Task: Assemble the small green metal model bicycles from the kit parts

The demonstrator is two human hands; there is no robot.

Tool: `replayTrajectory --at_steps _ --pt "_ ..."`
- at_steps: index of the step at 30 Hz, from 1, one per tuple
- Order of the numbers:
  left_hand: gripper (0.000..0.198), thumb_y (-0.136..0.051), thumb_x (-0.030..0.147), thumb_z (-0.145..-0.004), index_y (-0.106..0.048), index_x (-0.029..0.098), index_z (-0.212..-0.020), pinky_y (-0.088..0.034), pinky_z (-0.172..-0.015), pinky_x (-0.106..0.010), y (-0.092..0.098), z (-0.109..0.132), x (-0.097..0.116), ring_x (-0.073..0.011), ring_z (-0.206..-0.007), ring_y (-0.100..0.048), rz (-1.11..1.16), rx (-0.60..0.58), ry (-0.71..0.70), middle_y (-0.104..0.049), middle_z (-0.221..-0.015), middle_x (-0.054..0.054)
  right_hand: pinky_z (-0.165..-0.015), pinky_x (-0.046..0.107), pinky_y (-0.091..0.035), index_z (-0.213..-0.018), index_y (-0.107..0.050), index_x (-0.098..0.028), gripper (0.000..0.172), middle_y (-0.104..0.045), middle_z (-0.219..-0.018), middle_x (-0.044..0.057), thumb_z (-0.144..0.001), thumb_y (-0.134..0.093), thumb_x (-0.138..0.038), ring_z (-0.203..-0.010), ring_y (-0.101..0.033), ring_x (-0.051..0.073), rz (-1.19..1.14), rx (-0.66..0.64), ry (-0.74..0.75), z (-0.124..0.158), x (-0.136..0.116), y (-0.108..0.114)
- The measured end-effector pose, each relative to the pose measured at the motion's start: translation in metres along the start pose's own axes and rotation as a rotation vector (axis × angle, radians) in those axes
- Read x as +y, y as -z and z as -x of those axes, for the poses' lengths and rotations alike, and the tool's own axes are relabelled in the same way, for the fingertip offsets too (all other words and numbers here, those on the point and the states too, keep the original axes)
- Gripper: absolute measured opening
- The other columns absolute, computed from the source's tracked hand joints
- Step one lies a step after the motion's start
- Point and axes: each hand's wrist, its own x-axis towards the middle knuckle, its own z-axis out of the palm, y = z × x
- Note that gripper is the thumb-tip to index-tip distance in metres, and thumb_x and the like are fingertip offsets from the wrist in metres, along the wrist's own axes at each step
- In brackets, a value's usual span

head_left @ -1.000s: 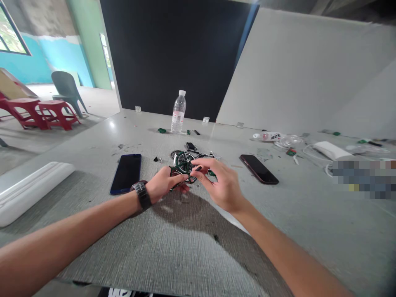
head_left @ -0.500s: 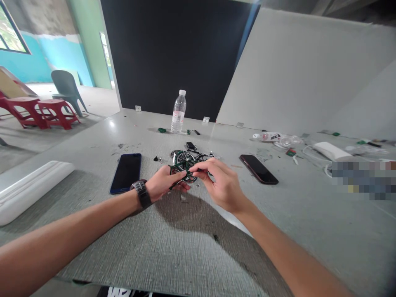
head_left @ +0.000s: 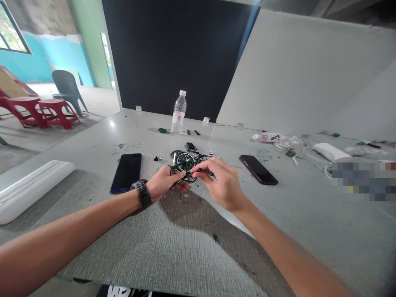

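A small green and black model bicycle (head_left: 183, 165) with spoked wheels is held just above the grey table (head_left: 192, 243). My left hand (head_left: 163, 184), with a dark watch on its wrist, is closed round the model's frame from the left. My right hand (head_left: 220, 184) pinches a small dark part against the model's right side with thumb and forefinger. Loose small parts (head_left: 158, 159) lie on the table just behind the model.
A dark blue phone (head_left: 126, 172) lies left of my hands and a black phone (head_left: 258, 169) lies to the right. A water bottle (head_left: 179, 111) stands at the back. White cables and packets (head_left: 312, 149) are at far right. A white moulding (head_left: 29, 189) lies at the left edge.
My right hand's fingers have shifted slightly on the model's right side. The model has turned a little in my left hand. Everything else is unmoved.
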Motion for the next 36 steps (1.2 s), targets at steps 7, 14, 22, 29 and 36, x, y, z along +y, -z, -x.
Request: replayTrajectory --at_steps 7,14,22,29,36 --pt "0.027 -0.067 0.036 -0.088 -0.066 0.008 -0.09 -0.056 -0.072 -0.028 0.0 0.0 0.001 -0.014 -0.072 -0.068 -0.014 0.052 0.024 -0.071 -0.086 -0.009 -0.074 0.031 -0.048 -0.096 -0.06 -0.024 0.005 -0.069 -0.088 0.002 -0.097 -0.055 -0.023 -0.083 -0.062 0.016 -0.049 -0.01 -0.001 -0.001 0.0 0.002" --pt "0.031 -0.066 0.038 -0.09 -0.059 0.011 -0.106 -0.058 -0.076 -0.033 -0.008 0.003 0.008 -0.0144 -0.074 -0.069 0.063 0.084 0.012 -0.071 -0.1 -0.012 -0.07 0.03 -0.047 -0.108 -0.05 -0.023 0.013 -0.064 -0.086 0.002 -0.102 -0.038 -0.023 -0.073 -0.061 0.015 0.018 -0.047 -0.097 0.001 0.007 0.01" --pt "0.04 -0.062 0.054 -0.088 -0.05 0.016 -0.093 -0.045 -0.047 -0.02 -0.004 0.002 0.001 -0.0093 -0.051 -0.058 0.007 0.061 -0.046 -0.064 -0.07 -0.001 -0.056 0.027 -0.042 -0.109 -0.059 -0.022 0.019 -0.073 -0.094 0.001 -0.098 -0.052 -0.036 -0.062 -0.062 0.012 0.17 -0.305 -0.027 0.004 0.008 0.0" --pt "0.042 -0.061 0.052 -0.087 -0.049 0.016 -0.07 -0.025 -0.04 -0.016 -0.009 0.003 0.006 -0.0037 -0.042 -0.036 -0.189 0.039 -0.108 -0.049 -0.054 0.005 -0.051 0.027 -0.036 -0.092 -0.063 -0.02 0.023 -0.073 -0.079 -0.001 -0.102 -0.046 -0.032 -0.063 -0.065 0.011 0.296 -0.216 0.099 0.007 0.013 -0.002" --pt "0.04 -0.056 0.051 -0.088 -0.058 0.015 -0.073 -0.031 -0.039 -0.017 -0.009 0.003 0.008 -0.0068 -0.042 -0.043 -0.355 -0.007 -0.12 -0.059 -0.056 0.001 -0.049 0.028 -0.033 -0.088 -0.061 -0.02 0.021 -0.072 -0.073 -0.003 -0.102 -0.047 -0.029 -0.059 -0.065 0.01 0.368 -0.147 0.126 0.009 0.013 -0.007"
